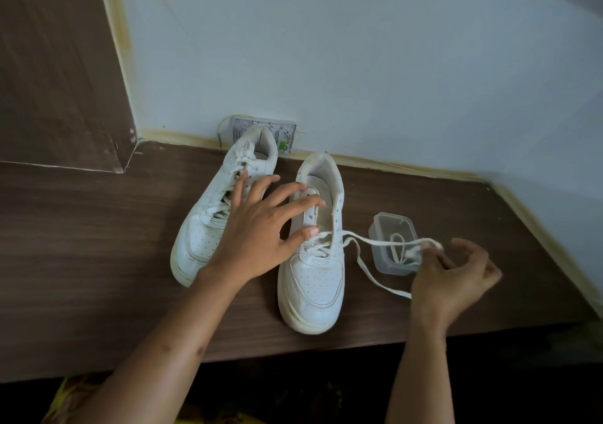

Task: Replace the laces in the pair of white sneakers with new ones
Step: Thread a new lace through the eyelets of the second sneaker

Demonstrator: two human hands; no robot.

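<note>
Two white sneakers stand side by side on a dark wooden table, toes toward me. The left sneaker [199, 237] is fully laced. The right sneaker [313, 280] has a white lace [368, 268] only through its lowest eyelets, with its ends trailing off to the right. My left hand [261, 228] hovers with spread fingers over both shoes, its thumb by the right shoe's lace. My right hand [450, 277] pinches a lace end over a clear plastic container [380, 260] that holds another coiled lace.
The table [98, 260] sits in a corner, with a pale wall behind and to the right. A small grey patterned box [287, 136] stands against the wall behind the left sneaker. A raised wooden panel [58, 65] fills the left back. The table's front edge is near me.
</note>
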